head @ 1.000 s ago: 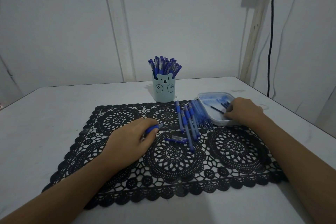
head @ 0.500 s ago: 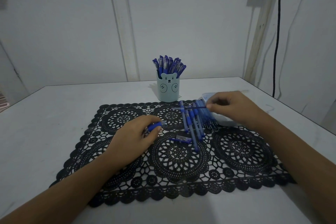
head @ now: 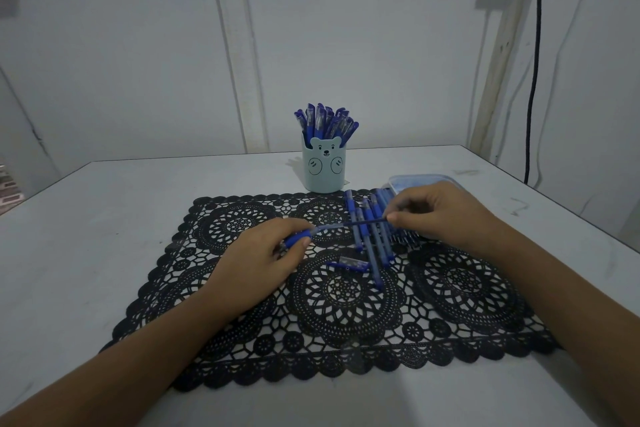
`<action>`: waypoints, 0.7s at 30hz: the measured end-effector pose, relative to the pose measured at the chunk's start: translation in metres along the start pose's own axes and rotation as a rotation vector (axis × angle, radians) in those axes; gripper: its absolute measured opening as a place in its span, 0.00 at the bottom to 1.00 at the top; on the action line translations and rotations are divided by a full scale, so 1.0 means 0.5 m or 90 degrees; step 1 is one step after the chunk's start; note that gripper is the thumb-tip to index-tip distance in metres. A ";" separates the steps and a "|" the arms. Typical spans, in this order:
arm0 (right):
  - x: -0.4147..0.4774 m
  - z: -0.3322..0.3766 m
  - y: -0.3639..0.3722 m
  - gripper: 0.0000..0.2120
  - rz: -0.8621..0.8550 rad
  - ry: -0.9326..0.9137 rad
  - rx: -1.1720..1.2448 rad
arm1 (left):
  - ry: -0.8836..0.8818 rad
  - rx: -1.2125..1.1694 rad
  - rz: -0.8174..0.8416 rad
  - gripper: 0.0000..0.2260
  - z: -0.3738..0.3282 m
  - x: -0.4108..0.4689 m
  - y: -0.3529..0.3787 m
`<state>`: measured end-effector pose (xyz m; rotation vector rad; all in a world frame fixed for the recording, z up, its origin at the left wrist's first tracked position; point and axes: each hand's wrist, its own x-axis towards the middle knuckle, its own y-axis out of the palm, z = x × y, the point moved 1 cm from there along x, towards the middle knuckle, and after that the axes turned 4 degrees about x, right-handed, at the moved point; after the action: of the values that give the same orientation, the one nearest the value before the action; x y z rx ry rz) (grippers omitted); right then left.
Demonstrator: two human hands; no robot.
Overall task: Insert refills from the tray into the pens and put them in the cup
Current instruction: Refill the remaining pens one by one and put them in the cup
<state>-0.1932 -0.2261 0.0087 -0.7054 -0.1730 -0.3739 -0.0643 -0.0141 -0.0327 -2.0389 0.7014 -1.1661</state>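
My left hand (head: 263, 262) grips a blue pen barrel (head: 300, 238) low over the black lace mat, its open end pointing right. My right hand (head: 440, 215) pinches a thin refill (head: 360, 222) by its right end, and the refill's left tip meets the barrel's mouth. A pale blue bear cup (head: 324, 168) full of several blue pens stands behind the mat. The clear tray (head: 420, 180) sits behind my right hand, mostly hidden. Several loose pens (head: 372, 232) lie beside it, and a pen cap (head: 348, 264) lies in front of them.
The black lace mat (head: 346, 305) covers the middle of a white table (head: 104, 218). A wall with wooden posts rises behind the table. A black cable (head: 535, 62) hangs at the right.
My right hand lifted a refill out of the tray and carried it left to the barrel in my left hand. My left hand rose slightly and turned the barrel toward it.
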 end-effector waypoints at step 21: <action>-0.001 -0.004 0.001 0.05 0.020 -0.011 0.014 | 0.044 0.022 -0.016 0.17 0.007 -0.002 0.002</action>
<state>-0.1936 -0.2270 0.0068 -0.6887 -0.1825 -0.3350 -0.0620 -0.0128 -0.0353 -1.9926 0.6870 -1.2588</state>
